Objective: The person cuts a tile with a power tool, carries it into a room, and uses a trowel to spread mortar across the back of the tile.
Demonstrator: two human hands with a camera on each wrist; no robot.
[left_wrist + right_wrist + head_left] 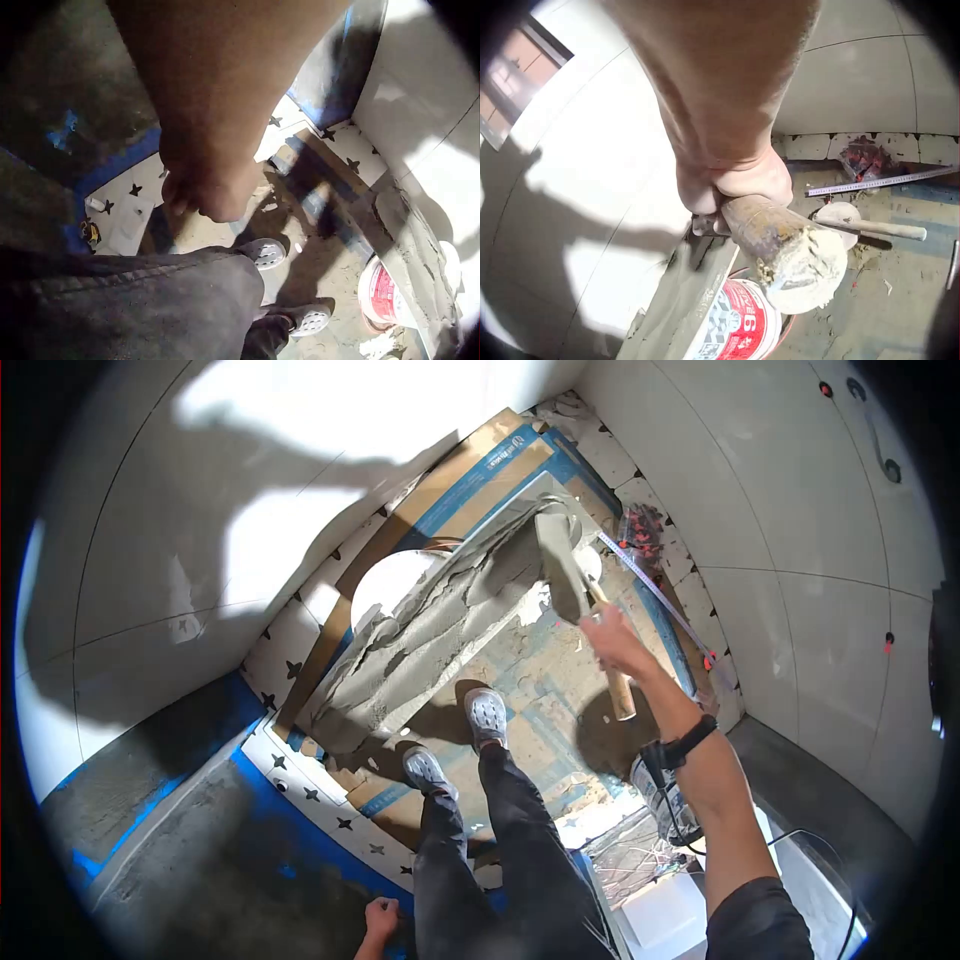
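Note:
My right hand [612, 640] grips the thick wooden handle of a trowel [562, 565]; the handle's butt, caked in pale dried mortar, faces the right wrist view. The trowel's long blade lies over the far right end of a tile slab. Grey wet mortar [430, 630] covers the slab in uneven ridges. A white bucket with a red label [746, 322] stands beneath the slab. My left hand [214, 191] hangs beside the left leg with its fingers loosely curled, holding nothing.
A mallet-like tool with a pale handle [889, 227] lies beyond the slab. Near the wall are a tape measure strip [655, 592] and a bag of red pieces [642, 532]. Cardboard [480, 470] lines the wall's foot. My shoes [487, 710] stand close to the slab.

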